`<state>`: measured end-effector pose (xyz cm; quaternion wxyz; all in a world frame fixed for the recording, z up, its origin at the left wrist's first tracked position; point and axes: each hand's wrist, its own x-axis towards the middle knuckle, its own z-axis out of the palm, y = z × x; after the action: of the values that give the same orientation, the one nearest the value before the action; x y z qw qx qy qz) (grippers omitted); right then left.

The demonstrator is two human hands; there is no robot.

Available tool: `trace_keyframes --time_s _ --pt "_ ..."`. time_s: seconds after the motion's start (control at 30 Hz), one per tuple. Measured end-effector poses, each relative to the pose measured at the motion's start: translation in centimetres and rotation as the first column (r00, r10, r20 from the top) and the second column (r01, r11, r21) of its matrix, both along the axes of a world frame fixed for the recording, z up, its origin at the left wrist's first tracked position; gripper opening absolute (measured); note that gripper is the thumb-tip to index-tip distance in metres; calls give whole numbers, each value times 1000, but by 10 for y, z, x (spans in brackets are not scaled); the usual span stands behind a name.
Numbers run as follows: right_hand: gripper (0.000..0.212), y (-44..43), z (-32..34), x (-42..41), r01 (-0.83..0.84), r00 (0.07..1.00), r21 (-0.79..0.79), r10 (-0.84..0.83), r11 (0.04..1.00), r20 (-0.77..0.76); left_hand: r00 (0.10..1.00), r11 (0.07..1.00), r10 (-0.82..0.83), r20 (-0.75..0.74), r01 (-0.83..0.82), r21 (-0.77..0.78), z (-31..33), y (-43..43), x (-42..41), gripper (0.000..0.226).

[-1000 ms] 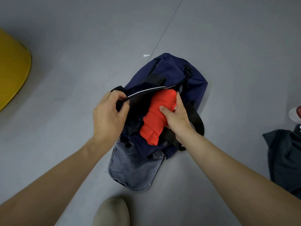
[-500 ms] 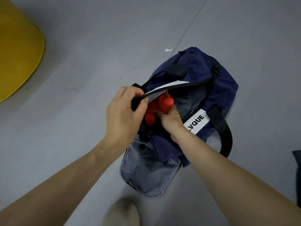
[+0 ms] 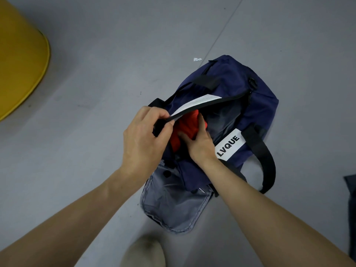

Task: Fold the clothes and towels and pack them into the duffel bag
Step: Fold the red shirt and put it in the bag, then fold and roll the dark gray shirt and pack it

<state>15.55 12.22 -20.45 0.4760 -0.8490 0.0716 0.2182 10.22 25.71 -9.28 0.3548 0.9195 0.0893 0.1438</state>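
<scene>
- Navy fabric makes up the duffel bag [image 3: 237, 89], which lies on a grey floor [image 3: 96, 74] at the middle of the head view, its long axis running from about 7 o'clock to 1 o'clock.
- Its main opening is pulled apart; a white label reading "LVQUE" [image 3: 229, 146] sits on the bag's side at 3 o'clock from the opening, next to a black carry strap [image 3: 262, 151] that loops out onto the floor.
- At the bag's 7 o'clock end a grey-lined flap [image 3: 171, 207] lies folded open on the floor.
- The left hand [image 3: 143, 143] is closed in a pinch, thumb against fingers, on the black edge of the opening [image 3: 202, 106], lifting that edge so a white inner tag shows under it.
- The right hand [image 3: 200, 143] reaches into the opening, fingers curled around an orange-red folded garment [image 3: 189, 124]; how tight the hold is seems firm, though the fingertips are partly hidden by the cloth.
- The garment sits mostly inside the bag, below the lifted edge, between the two hands.
- A yellow rounded object [image 3: 19, 64] fills the frame at 10 o'clock, well apart from the bag.
- A dark cloth [image 3: 351, 209] shows at the edge at 4 o'clock.
- A pale shoe toe [image 3: 144, 253] sits at 6 o'clock.
- A small white scrap [image 3: 197, 59] lies on the floor at 12 o'clock from the bag.
</scene>
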Motion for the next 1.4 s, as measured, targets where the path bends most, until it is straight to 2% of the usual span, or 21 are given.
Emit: trace_keyframes --time_s 0.17,0.3,0.37,0.43,0.53,0.63,0.7,0.77,0.87,0.97,1.13,1.2,1.27,1.33,1.4 --pt "78 3 -6 12 -5 1000 61 4 998 9 1000 999 22 10 -22 -23 -1 3 4 4" --pt "78 -1 -15 10 -138 989 153 144 979 -31 1000 1000 8 18 -8 -27 -2 6 2 5" --pt "78 0 -17 16 -213 974 149 222 966 -47 1000 999 5 15 -5 -41 -2 7 -1 5" --pt "79 4 -18 22 -280 958 71 284 957 -44 1000 999 15 20 -14 -49 -3 11 -2 5" --pt "88 7 -13 19 -321 947 -133 321 938 -21 1000 999 17 16 -17 -32 -4 14 -4 5" --pt "94 1 4 0 -217 934 -407 310 887 178 1000 997 -7 -20 8 77 -8 16 -4 7" --pt "89 -6 4 -18 -187 865 -492 380 850 327 999 995 -3 -40 7 103 -14 19 -5 10" --pt "87 -12 -5 -30 -247 816 -551 478 797 326 999 995 6 -50 -1 102 -18 22 -7 12" --pt "91 -11 -16 -28 -351 830 -560 526 750 184 999 992 -11 -47 17 123 -21 21 -9 12" --pt "95 -4 -12 -15 -447 822 -491 559 748 104 999 989 -24 -45 30 145 -24 21 -11 14" --pt "88 -43 19 -10 -537 730 -497 671 681 132 997 964 -43 -62 58 259 -33 8 -11 34" --pt "81 -79 40 -23 -572 691 -461 702 679 176 993 947 -85 -77 105 303 -30 -11 -10 50" --pt "77 -125 61 -43 -576 675 -438 704 690 222 975 930 -214 -67 224 293 -23 -38 -9 62" --pt "76 -172 80 -63 -538 700 -442 672 718 241 922 890 -382 -57 384 246 -16 -68 -10 70" --pt "75 -221 97 -85 -486 767 -443 611 753 197 849 833 -517 -108 528 165 -12 -103 -13 78"
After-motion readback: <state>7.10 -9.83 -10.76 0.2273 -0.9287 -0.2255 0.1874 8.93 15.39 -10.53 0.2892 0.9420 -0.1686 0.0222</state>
